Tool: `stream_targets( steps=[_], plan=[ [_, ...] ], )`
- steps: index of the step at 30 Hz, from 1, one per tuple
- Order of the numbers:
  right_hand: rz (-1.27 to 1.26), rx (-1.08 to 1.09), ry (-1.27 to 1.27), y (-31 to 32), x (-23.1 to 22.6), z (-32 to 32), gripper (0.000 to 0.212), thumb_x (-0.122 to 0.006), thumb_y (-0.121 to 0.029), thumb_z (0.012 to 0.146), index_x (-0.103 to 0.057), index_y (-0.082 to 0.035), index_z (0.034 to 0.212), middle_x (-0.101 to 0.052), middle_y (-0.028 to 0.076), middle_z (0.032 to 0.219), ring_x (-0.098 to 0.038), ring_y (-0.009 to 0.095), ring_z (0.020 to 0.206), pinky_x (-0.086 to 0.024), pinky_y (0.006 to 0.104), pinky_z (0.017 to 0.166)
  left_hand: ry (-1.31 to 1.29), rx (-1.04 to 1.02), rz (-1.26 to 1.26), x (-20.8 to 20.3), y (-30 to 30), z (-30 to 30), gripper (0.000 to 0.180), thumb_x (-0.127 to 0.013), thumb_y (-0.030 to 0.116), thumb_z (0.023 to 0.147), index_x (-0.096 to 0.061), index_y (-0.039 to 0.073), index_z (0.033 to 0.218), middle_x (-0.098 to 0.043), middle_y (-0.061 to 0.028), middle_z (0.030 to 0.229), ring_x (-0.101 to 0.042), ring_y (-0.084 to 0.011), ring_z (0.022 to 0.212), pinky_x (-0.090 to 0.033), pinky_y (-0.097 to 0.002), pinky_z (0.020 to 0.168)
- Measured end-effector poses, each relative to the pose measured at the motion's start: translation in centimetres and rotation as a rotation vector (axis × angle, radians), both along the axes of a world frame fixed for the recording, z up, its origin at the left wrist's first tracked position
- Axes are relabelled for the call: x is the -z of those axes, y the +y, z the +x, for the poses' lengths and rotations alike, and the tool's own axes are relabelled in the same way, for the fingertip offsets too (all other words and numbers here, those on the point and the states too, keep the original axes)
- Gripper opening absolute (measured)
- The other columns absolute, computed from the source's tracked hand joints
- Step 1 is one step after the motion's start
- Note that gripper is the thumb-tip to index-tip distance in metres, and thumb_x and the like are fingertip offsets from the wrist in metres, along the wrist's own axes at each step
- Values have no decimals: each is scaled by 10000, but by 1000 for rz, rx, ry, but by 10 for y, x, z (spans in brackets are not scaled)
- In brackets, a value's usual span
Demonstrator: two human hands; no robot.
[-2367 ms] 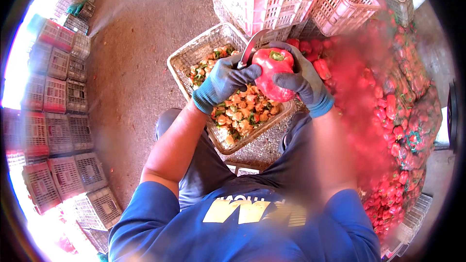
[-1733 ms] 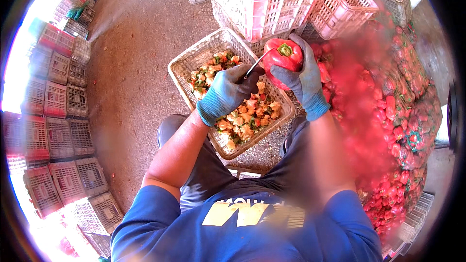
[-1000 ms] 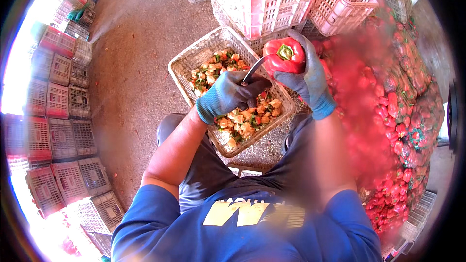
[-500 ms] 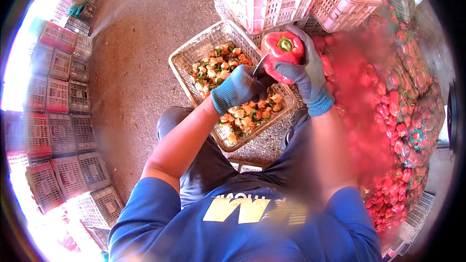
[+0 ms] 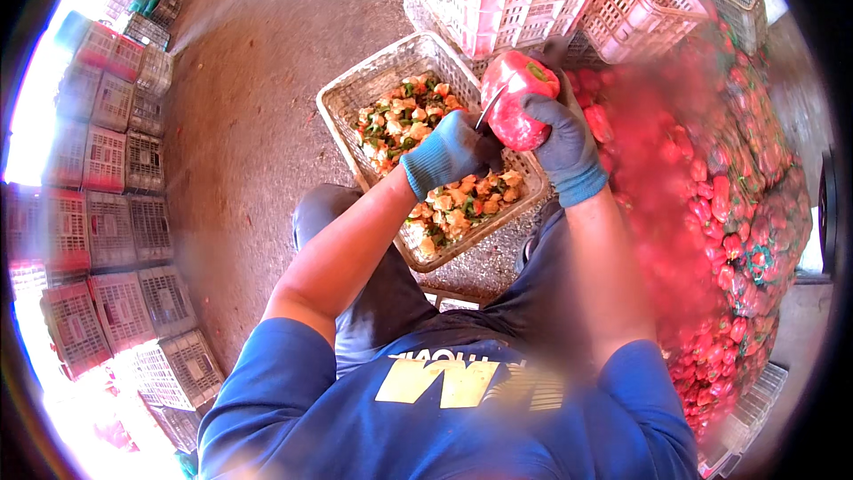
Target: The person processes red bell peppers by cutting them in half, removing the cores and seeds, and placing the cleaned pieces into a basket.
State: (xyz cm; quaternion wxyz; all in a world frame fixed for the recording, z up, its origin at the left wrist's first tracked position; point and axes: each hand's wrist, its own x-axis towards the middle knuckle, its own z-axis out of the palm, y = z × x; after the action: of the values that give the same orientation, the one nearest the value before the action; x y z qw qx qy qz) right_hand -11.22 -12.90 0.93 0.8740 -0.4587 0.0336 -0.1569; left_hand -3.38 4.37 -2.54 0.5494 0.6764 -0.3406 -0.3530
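Observation:
A large red bell pepper (image 5: 514, 111) is gripped from its right side by my right hand (image 5: 569, 138), in a grey and blue glove. Its green stem end (image 5: 537, 71) points up and to the right. My left hand (image 5: 456, 149), gloved the same way, is closed round a small knife, whose handle is hidden in the fingers. The thin knife blade (image 5: 490, 107) lies against the pepper's left side. Under both hands stands a shallow plastic crate (image 5: 342, 100), holding many cut-out pepper cores (image 5: 404, 124) with green stems.
On the right spreads a big heap of red peppers (image 5: 702, 213), with netted sacks of peppers (image 5: 764, 151) behind it. Tall pinkish crates (image 5: 533, 9) stand just beyond my hands. Stacked crates (image 5: 111, 178) line the left side of the concrete floor (image 5: 240, 98).
The pepper has been turned in my right hand, so its stem end has swung from facing up to the upper right. The blade stays at its left side.

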Motion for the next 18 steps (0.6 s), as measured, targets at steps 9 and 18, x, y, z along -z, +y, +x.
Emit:
stream_targets(
  steps=[9, 18],
  plan=[
    [24, 18, 4, 0, 4, 12, 611, -731, -232, 852, -574, 2, 1393, -635, 113, 1300, -599, 245, 1212, -449, 405, 1094, -286, -116, 15, -6, 6, -4, 232, -723, 147, 873, -711, 49, 1083, -731, -173, 835, -721, -279, 706, -573, -373, 685],
    [-121, 60, 135, 3, 6, 12, 668, -784, -448, 879, -611, 22, 1321, -663, 87, 1224, -643, 170, 1087, -513, 328, 980, -543, -208, 202, -10, 5, -5, 282, -639, 238, 950, -703, 142, 1207, -725, -215, 941, -706, -421, 890, -559, -490, 771]
  ],
)
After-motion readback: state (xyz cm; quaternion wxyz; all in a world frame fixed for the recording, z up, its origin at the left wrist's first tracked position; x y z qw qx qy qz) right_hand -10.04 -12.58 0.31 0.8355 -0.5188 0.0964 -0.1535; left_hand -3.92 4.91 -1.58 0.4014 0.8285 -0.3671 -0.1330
